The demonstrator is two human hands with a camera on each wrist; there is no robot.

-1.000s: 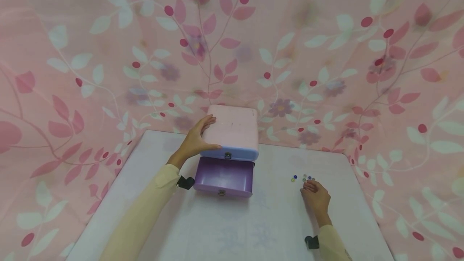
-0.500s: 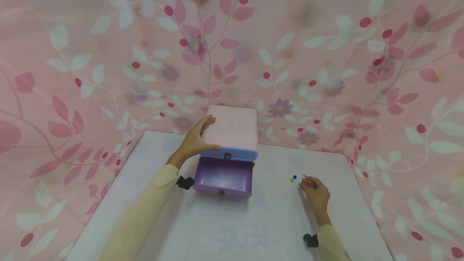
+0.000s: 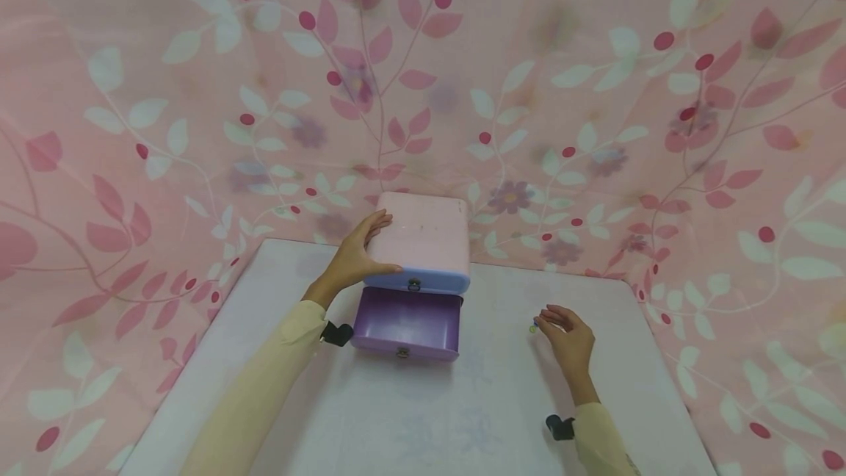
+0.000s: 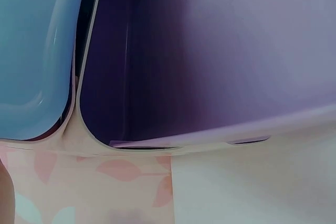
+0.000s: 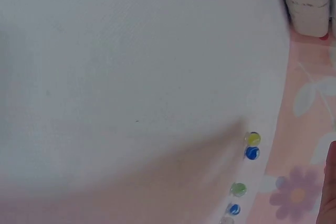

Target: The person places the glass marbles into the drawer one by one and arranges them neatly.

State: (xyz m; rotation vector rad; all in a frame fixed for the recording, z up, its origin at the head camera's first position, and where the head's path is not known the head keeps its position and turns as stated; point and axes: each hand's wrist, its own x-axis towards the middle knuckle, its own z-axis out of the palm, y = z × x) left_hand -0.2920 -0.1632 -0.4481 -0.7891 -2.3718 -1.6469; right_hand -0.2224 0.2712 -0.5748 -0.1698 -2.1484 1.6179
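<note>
My left hand (image 3: 357, 255) lies spread against the left side of a small pink drawer box (image 3: 423, 230), its thumb along the front top edge. Below the shut blue drawer (image 3: 436, 281), a purple drawer (image 3: 410, 318) is pulled out. In the left wrist view, the purple drawer (image 4: 220, 77) fills most of the frame. My right hand (image 3: 571, 344) hovers over glass marbles on the table, with thumb and fingers apart. The right wrist view shows a yellow marble (image 5: 253, 139), a blue marble (image 5: 252, 153), a green marble (image 5: 238, 189) and another blue marble (image 5: 233, 209) in a line.
The white-covered table (image 3: 410, 417) runs up to a pink floral cloth backdrop (image 3: 423, 94) behind and at both sides. The drawer box stands at the table's back edge. A dark wrist camera (image 3: 337, 333) sits beside the purple drawer's left side.
My right hand has shifted left, its thumb nearing the yellow and blue marbles. The marbles farther right are now hidden behind it in the head view. My left hand has stayed on the box.
</note>
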